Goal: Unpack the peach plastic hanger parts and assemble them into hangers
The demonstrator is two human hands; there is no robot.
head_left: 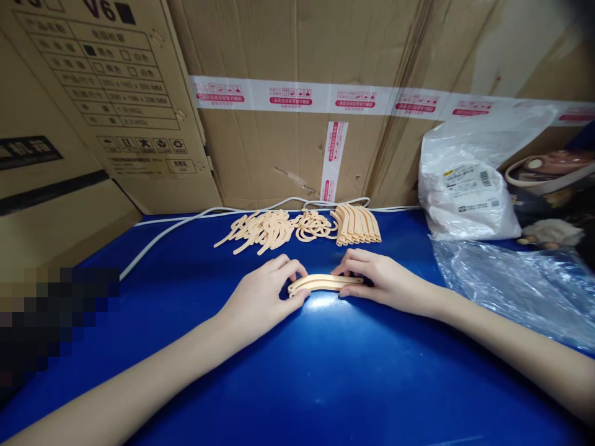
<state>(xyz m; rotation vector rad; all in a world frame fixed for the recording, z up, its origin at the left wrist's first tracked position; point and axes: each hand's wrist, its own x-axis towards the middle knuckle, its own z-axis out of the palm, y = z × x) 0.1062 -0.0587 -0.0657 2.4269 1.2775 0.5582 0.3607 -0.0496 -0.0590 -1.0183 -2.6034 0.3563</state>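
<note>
A curved cream plastic piece (320, 284) with a groove along its length and small holes at its ends lies crosswise in front of me. My left hand (264, 291) pinches its left end between thumb and fingers. At the other end, my right hand (379, 280) grips it the same way. Just beyond my hands are a loose pile of flat curved cream strips (267, 230), a small heap of cream C-shaped pieces (313, 226) and a neat row of curved cream pieces (357, 224) like the one I hold.
Cardboard boxes (279, 148) wall off the back and left of the blue table (297, 384). A white cable (162, 241) runs along the rear. To the right stand a white plastic bag (469, 192), a clear plastic sheet (515, 285) and dark clutter.
</note>
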